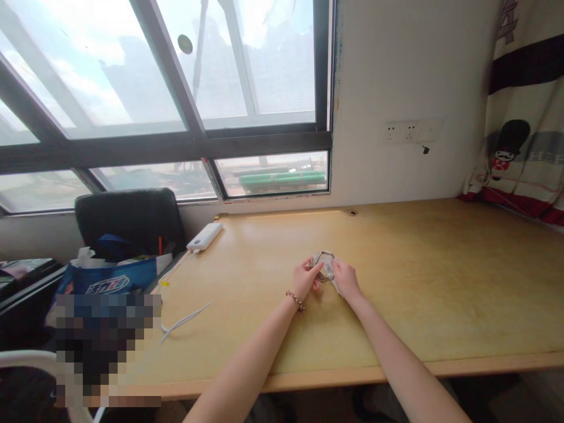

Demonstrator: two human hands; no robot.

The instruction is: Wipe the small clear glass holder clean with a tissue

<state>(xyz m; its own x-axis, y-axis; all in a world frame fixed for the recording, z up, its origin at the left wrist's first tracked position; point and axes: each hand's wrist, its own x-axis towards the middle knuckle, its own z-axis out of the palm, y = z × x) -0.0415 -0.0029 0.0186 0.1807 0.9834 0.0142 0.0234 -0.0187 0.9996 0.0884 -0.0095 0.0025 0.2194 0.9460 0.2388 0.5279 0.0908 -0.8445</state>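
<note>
Above the middle of the wooden table, both my hands are at a small round, see-through dish (325, 274) with a dark-patterned rim, which looks like glass. My left hand (305, 278), with a beaded bracelet at its wrist, grips the dish's left side, thumb over the rim. My right hand (347, 278) is closed at the dish's right side, its thumb and fingers pressed on a thin white tissue or cloth (338, 286). A corner of this white piece hangs below the right fingers. The fingers hide part of the dish.
A white power bank (205, 237) with a cable lies at the wooden table's (440, 264) left edge. A white cord (185, 321) lies nearer. Left of the table, a blue bag (110, 276) rests on a black chair (130, 220). A patterned curtain (524, 129) hangs at the right.
</note>
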